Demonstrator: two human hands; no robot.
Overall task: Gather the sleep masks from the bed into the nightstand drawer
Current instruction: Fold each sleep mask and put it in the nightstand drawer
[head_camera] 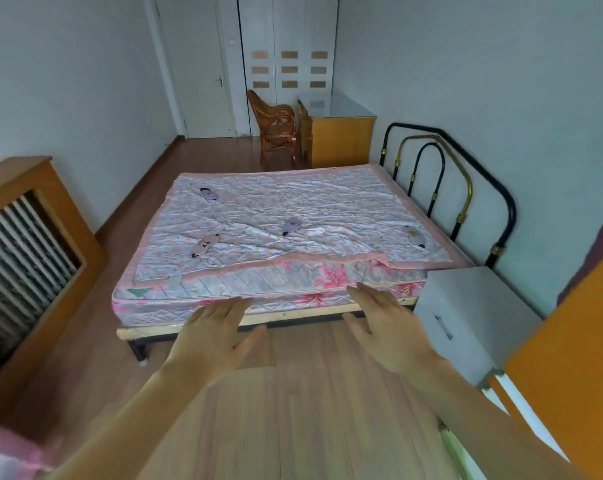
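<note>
Several sleep masks lie scattered on the quilted floral bed point(327, 206): a pink one point(204, 244) near the front left, a purple one point(291, 226) in the middle, a purple one point(209, 194) at the far left, and a pale one point(415, 235) by the right edge. The white nightstand point(466, 299) stands at the bed's right, its drawer point(445, 327) closed. My left hand point(211, 337) and my right hand point(388, 323) hover open, palms down, over the floor in front of the mattress edge, holding nothing.
A black and brass metal headboard point(462, 188) runs along the right wall. A wooden radiator cover point(33, 258) stands at left. A rattan chair point(275, 129) and a wooden desk point(338, 133) sit beyond the bed. An orange panel point(566, 375) is at right. Wooden floor point(293, 393) lies below me.
</note>
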